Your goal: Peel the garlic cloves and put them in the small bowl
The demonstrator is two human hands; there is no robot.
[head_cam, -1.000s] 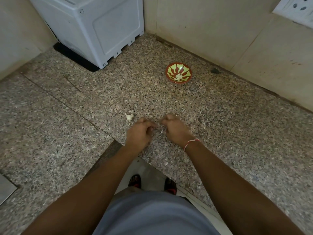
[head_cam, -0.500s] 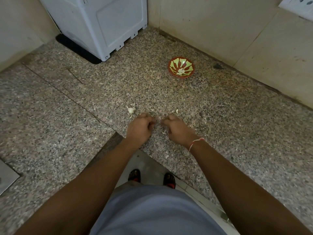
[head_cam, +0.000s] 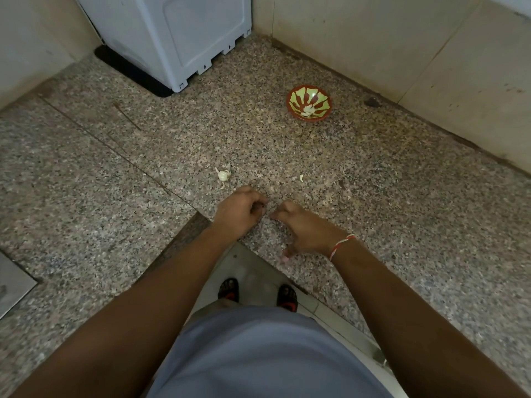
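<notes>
The left hand [head_cam: 238, 212] has its fingers curled tight, though whether they pinch anything cannot be told; the right hand [head_cam: 304, 229] lies just beside it, fingers loosely bent, thumb stretched toward the counter edge, holding nothing visible; both sit on a speckled granite counter [head_cam: 402, 211]; a garlic piece [head_cam: 223, 175] and a clove [head_cam: 301, 177] lie just beyond them; the bowl [head_cam: 309, 103], with cloves inside, stands well beyond near the tiled wall [head_cam: 402, 38]; a white appliance [head_cam: 178, 33] fills the corner.

Speckled granite counter [head_cam: 373, 196], beige tiled walls [head_cam: 373, 38], white appliance [head_cam: 178, 33] in corner.
</notes>
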